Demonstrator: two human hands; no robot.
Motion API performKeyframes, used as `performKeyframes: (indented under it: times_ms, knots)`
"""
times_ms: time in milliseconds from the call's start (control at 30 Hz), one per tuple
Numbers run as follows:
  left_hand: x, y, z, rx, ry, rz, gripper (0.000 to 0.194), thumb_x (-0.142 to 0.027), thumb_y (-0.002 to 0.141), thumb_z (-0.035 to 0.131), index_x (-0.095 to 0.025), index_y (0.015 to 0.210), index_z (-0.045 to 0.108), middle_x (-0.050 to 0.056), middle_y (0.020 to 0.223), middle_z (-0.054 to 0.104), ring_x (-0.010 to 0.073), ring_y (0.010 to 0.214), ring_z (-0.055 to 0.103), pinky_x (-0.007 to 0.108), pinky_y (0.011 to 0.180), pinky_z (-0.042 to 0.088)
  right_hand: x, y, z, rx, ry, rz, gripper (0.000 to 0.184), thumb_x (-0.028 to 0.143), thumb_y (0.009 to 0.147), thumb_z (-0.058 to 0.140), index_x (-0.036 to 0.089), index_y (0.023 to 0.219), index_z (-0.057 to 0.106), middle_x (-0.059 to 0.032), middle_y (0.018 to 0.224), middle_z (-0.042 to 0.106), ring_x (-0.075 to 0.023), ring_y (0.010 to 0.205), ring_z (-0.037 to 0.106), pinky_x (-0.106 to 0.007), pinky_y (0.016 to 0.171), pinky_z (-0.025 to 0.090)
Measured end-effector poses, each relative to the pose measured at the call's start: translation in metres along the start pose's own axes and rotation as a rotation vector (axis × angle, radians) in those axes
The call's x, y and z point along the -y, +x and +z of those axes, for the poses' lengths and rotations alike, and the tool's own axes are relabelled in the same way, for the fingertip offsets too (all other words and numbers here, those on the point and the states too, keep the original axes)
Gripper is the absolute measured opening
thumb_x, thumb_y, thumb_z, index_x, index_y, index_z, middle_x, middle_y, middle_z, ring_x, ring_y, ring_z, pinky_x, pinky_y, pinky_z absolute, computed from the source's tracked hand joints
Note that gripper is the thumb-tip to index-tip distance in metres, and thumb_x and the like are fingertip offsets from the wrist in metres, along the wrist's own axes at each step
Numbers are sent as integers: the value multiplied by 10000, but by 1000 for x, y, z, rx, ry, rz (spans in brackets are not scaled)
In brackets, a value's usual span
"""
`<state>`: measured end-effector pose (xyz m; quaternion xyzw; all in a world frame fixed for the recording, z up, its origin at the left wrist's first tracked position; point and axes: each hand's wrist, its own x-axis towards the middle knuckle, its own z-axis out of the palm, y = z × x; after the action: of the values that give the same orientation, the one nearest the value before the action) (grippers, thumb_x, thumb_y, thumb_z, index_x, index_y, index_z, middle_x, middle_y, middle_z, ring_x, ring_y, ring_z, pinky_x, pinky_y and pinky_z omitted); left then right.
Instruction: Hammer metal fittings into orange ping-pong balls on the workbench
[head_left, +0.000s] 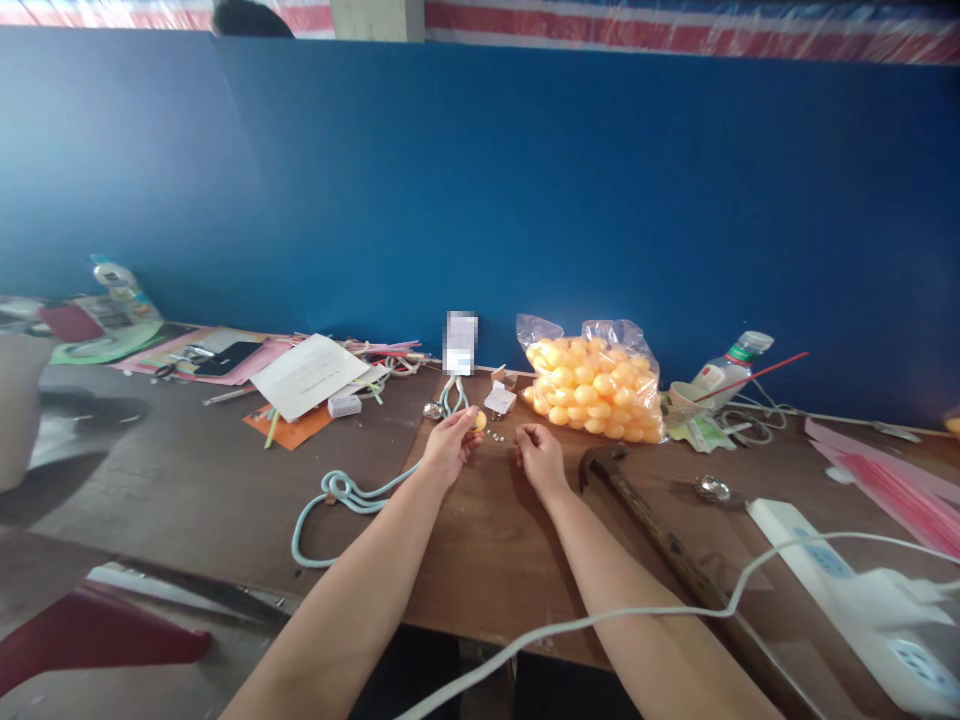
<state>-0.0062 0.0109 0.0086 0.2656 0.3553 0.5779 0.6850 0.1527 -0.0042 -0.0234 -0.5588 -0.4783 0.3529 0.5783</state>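
Observation:
My left hand [451, 445] pinches a small yellow-orange ball [481, 421] between thumb and fingers, above the brown table. To its right, my right hand [540, 460] has its fingers curled together; whatever they hold, if anything, is too small to make out. Tiny pale bits [496, 436] lie on the wood between the hands, close to a small white box [500, 397] with an opened flap. Behind my right hand stands a clear plastic bag [592, 385] full of similar yellow-orange balls. A light-blue cord [352, 492] runs under my left forearm.
A hammer [652, 520] lies beside my right forearm. Farther right are a power strip [817, 570], a bottle [739, 365] and a shiny metal piece [712, 488]. A white cable [570, 628] crosses over my right forearm. Papers [309, 375] spread leftward; a phone [460, 342] leans against the blue partition [480, 190].

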Motion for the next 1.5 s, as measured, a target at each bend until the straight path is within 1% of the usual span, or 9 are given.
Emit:
performKeyframes:
  times_ms: [233,400,533,667,867,1000,1167,1333,1500]
  knots:
    - [2,4,1,-10,-88,-74,255,-346,857,619,-104,935,641,52,717,654,96,544,592,212,540,508,28,0,-11,-4,-183,-123,245,463,790,591,220,810,613,-7,603,607,-170,490,539,-305,501,450]
    - [3,5,-2,46,-118,-72,178,-219,862,577,-100,976,646,53,730,658,90,560,589,202,564,498,73,-1,-72,19,-618,-251,221,418,816,573,213,875,630,-71,884,695,-217,793,647,-342,731,494]
    - [3,2,-2,81,-85,-69,240,-213,856,582,-120,1070,642,52,761,667,98,589,613,206,577,504,67,-28,-133,15,-1220,-138,345,442,825,559,185,1049,612,-155,1090,639,-308,995,616,-414,802,463]
    - [5,0,-1,107,-57,-91,259,-207,862,577,-123,1100,631,53,758,666,98,584,618,201,567,499,38,-63,-159,49,-1525,127,393,506,862,487,160,996,617,-191,1014,612,-369,956,617,-438,722,455]
    - [7,-1,-2,140,-24,-87,279,-215,836,619,-126,1101,632,53,769,665,99,581,623,204,562,500,24,-68,-154,14,-1470,1,245,321,901,461,121,877,600,-187,908,616,-312,880,619,-390,713,440]
    - [9,1,-3,145,7,-77,292,-227,820,646,-125,1094,638,60,805,672,100,586,628,203,555,494,43,-66,-139,21,-914,66,326,381,918,396,157,814,609,-113,746,627,-208,642,594,-329,585,455]
    - [12,3,-5,182,29,-48,308,-247,804,671,-125,1086,649,67,812,680,104,602,632,202,565,486,77,-85,-90,65,-214,69,461,591,858,466,167,942,626,-44,717,591,-139,515,538,-282,457,452]
    - [14,2,-5,194,34,-28,294,-262,783,693,-122,1041,668,63,788,684,105,599,629,205,573,486,86,-103,-52,182,-167,46,476,615,842,489,172,952,625,-29,706,588,-116,480,501,-259,424,403]
    - [13,0,-2,206,55,-28,309,-280,752,730,-122,1014,686,56,758,684,95,573,610,205,569,479,71,-101,-38,186,-233,28,415,578,849,498,185,875,629,-33,682,607,-126,484,512,-256,430,401]
